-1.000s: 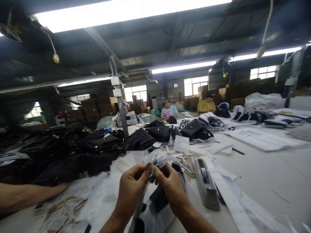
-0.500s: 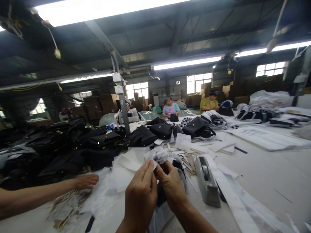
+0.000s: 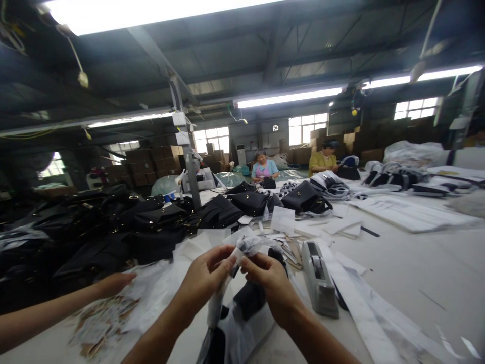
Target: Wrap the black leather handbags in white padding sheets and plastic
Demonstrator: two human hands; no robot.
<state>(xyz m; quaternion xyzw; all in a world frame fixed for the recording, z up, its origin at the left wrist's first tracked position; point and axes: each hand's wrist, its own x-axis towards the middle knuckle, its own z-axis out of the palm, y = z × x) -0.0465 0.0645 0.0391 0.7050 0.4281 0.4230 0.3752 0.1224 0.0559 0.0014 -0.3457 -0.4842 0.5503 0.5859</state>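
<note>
Between the fingertips of both hands is a small white sheet of wrapping [image 3: 238,255], wrapped around part of a strap. My left hand [image 3: 206,273] pinches it from the left, thumb and fingers closed. From the other side my right hand [image 3: 270,280] pinches it too, close to a bunch of clear plastic [image 3: 250,244]. Below them on the table lies a black bag [image 3: 250,299], partly covered in whitish wrapping, its strap rising toward my left hand. My forearms and hands hide some of the bag.
A grey tape dispenser [image 3: 319,283] stands right of my hands. A co-worker's hand [image 3: 117,283] reaches over plastic sheets at left, beside paper scraps [image 3: 100,323]. Black bags [image 3: 151,217] are heaped behind. White sheets [image 3: 283,220] lie ahead; two people sit at the far side.
My left hand has turned and its forearm swung left, uncovering more of the bag and strap below. The co-worker's hand at left has shifted slightly left.
</note>
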